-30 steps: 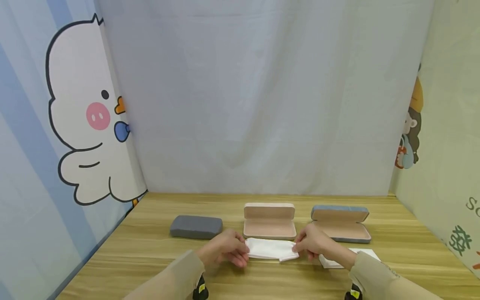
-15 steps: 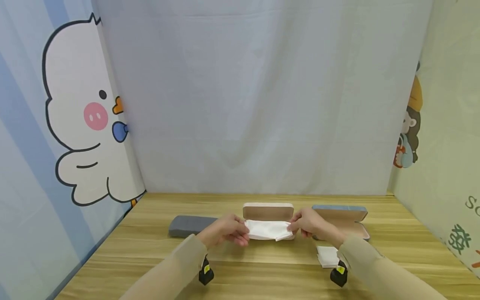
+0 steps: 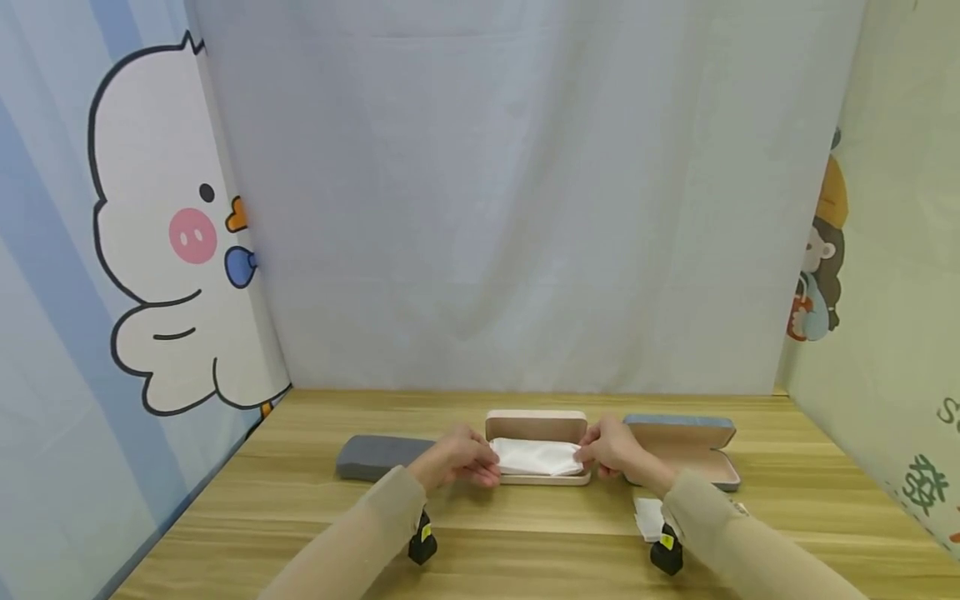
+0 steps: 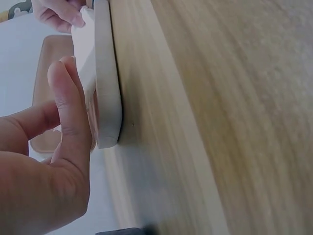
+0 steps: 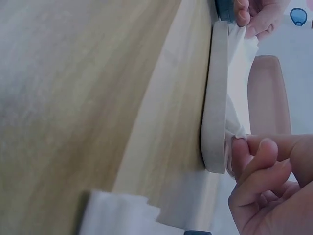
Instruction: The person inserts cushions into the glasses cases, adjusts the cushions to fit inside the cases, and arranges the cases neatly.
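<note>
My left hand [image 3: 467, 457] and right hand [image 3: 613, 447] pinch opposite ends of a folded white rectangular cloth [image 3: 536, 457]; probably light, floppy, so grip both ends.

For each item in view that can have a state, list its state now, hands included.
Cream case: open, lid up.
Blue case: open, lid up.
Grey case: closed, partly hidden.
Held white cloth: folded, over the cream case's base.
Other white cloth: on the table, partly hidden.
Left hand: pinching the held cloth's left end.
Right hand: pinching its right end.
</note>
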Action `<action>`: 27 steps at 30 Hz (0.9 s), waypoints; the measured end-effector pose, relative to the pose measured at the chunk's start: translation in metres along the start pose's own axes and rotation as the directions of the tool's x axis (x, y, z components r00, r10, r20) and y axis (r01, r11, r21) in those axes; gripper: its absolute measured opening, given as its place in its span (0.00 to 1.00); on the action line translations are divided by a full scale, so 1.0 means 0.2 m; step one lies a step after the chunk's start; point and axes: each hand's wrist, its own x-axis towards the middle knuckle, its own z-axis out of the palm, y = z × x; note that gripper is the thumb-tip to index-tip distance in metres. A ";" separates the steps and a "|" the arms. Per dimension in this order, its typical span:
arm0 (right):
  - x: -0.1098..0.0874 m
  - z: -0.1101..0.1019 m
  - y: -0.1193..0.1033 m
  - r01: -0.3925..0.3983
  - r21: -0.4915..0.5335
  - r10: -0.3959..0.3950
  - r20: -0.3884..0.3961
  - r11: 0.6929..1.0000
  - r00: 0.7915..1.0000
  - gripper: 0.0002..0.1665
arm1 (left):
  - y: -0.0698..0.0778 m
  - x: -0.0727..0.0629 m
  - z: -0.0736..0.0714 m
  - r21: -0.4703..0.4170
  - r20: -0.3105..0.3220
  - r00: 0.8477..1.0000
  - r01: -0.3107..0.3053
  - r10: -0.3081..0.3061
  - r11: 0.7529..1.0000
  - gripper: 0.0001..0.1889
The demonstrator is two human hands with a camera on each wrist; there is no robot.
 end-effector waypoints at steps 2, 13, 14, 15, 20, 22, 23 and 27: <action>0.00 0.01 0.01 0.006 -0.024 -0.007 -0.014 1.000 1.000 0.06 | -0.01 0.01 0.01 -0.003 -0.015 1.000 0.006 -0.006 1.000 0.02; 0.01 0.03 0.03 0.040 -0.094 -0.047 -0.072 0.995 0.996 0.08 | -0.02 -0.01 0.05 0.122 -0.131 0.991 -0.017 0.033 0.992 0.09; 0.01 0.04 0.03 0.040 -0.100 -0.048 -0.078 0.994 0.996 0.08 | -0.02 -0.02 0.05 0.131 -0.134 0.990 -0.022 0.040 0.991 0.11; 0.02 0.04 0.03 0.038 -0.102 -0.046 -0.081 0.994 0.996 0.08 | -0.02 -0.02 0.06 0.145 -0.138 0.989 -0.025 0.046 0.989 0.12; 0.01 0.05 0.03 0.037 -0.129 -0.049 -0.093 0.991 0.994 0.10 | -0.03 -0.03 0.06 0.217 -0.148 0.988 -0.009 0.042 0.976 0.16; 0.01 0.05 0.03 0.042 -0.143 -0.056 -0.094 0.989 0.994 0.12 | -0.03 -0.03 0.06 0.233 -0.147 0.989 0.009 0.026 0.972 0.16; 0.01 0.06 0.03 0.042 -0.150 -0.057 -0.093 0.988 0.994 0.13 | -0.04 -0.03 0.06 0.235 -0.146 0.989 0.017 0.018 0.972 0.15; 0.00 0.05 0.04 0.028 -0.157 -0.043 -0.093 0.987 0.995 0.15 | -0.05 -0.02 0.05 0.219 -0.137 0.990 0.017 0.014 0.976 0.09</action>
